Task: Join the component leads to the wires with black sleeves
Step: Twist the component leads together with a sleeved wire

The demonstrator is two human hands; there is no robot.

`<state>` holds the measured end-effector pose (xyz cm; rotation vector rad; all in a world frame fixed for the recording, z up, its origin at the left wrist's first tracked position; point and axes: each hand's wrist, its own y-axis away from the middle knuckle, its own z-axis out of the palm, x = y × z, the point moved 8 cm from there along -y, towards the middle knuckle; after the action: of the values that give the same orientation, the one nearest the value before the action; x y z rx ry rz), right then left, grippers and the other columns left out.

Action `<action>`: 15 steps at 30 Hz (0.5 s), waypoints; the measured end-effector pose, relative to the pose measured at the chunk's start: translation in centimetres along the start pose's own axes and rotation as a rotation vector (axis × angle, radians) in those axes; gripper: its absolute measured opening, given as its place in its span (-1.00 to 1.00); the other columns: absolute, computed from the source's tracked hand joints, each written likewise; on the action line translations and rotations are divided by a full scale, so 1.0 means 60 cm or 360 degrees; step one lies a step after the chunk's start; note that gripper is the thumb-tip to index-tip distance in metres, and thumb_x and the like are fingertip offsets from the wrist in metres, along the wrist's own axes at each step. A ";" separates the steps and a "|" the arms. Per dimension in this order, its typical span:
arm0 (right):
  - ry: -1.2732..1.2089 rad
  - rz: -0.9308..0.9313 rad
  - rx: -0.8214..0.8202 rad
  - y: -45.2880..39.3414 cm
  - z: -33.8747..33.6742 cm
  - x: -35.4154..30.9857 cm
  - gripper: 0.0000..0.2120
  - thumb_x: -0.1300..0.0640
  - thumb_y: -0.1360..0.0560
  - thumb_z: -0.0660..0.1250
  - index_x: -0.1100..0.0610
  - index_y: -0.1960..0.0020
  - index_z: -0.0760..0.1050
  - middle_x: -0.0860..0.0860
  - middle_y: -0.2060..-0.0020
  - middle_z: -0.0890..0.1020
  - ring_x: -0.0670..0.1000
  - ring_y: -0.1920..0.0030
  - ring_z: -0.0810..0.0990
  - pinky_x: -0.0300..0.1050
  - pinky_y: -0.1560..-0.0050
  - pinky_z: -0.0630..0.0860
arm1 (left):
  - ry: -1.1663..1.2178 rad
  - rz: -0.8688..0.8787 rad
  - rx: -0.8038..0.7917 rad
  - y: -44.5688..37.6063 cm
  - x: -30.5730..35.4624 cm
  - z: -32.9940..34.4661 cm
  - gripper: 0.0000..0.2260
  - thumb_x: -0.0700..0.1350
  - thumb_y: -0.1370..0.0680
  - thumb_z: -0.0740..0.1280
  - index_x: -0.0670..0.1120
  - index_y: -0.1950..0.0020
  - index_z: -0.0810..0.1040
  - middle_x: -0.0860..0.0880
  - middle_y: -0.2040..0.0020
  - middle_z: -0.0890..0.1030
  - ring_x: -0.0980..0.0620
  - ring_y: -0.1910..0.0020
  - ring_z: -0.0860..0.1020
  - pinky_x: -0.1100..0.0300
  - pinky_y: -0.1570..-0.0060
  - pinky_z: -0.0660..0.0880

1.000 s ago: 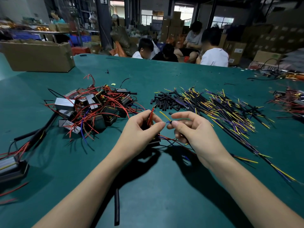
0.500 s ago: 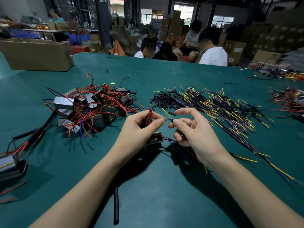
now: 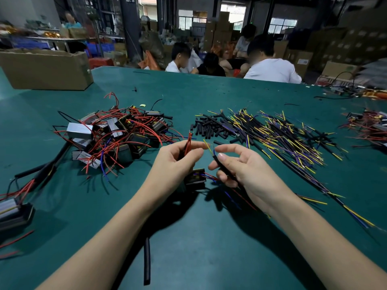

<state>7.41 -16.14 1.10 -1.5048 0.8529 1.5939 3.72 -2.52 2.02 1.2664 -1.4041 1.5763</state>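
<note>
My left hand [image 3: 177, 162] pinches the red leads [image 3: 188, 143] of a small black component [image 3: 195, 179] that hangs below its palm. My right hand [image 3: 247, 170] holds a black-sleeved wire [image 3: 223, 168] between thumb and curled fingers; its bare yellow and blue ends [image 3: 210, 147] point up between the two hands. The index finger is raised. A small gap separates the hands. A pile of components with red leads [image 3: 113, 135] lies to the left. Loose black sleeves [image 3: 209, 127] and a heap of sleeved wires [image 3: 289, 139] lie to the right.
A long black tube [image 3: 147, 260] lies near the front edge of the green table [image 3: 209, 237]. Finished assemblies [image 3: 14, 210] sit at the far left, a cardboard box [image 3: 46, 69] at the back left. More wired parts [image 3: 368, 126] lie far right. Several people sit beyond the table.
The hands have moved slightly apart. My right hand has opened its index finger and now shows the black-sleeved wire upright. The left hand keeps hold of the red leads.
</note>
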 end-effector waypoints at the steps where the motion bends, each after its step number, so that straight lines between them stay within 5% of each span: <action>1: 0.0008 0.0009 -0.0024 0.000 0.002 0.001 -0.89 0.24 -0.58 0.24 0.18 -0.11 0.43 0.02 0.34 0.66 -0.10 0.50 0.45 -0.34 0.53 0.29 | -0.0005 0.0023 -0.0014 0.001 0.002 0.001 -0.88 -0.21 -0.57 0.30 -0.11 0.00 0.64 0.17 0.51 0.35 0.22 0.50 0.28 0.40 0.46 0.23; 7: 0.0142 0.0010 -0.0136 0.003 0.009 -0.003 -0.92 0.22 -0.57 0.26 0.15 -0.05 0.49 0.02 0.33 0.66 -0.09 0.48 0.44 -0.34 0.51 0.30 | -0.0040 0.0030 0.0109 -0.003 -0.002 -0.009 -0.84 -0.10 -0.51 0.39 -0.18 0.19 0.57 0.06 0.45 0.30 0.11 0.45 0.22 0.25 0.44 0.17; 15: 0.0827 -0.0175 0.0034 0.001 -0.035 -0.033 -0.88 0.27 -0.48 0.38 0.07 0.16 0.60 -0.10 0.44 0.59 -0.15 0.45 0.50 -0.35 0.42 0.41 | 0.0071 -0.0041 0.0345 -0.007 -0.014 -0.034 -0.84 -0.07 -0.54 0.37 -0.16 0.13 0.58 0.01 0.45 0.25 0.08 0.46 0.17 0.24 0.46 0.13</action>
<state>8.38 -18.17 2.93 -1.9519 1.0389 1.1206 3.89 -0.33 1.46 1.3586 -1.2099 1.7657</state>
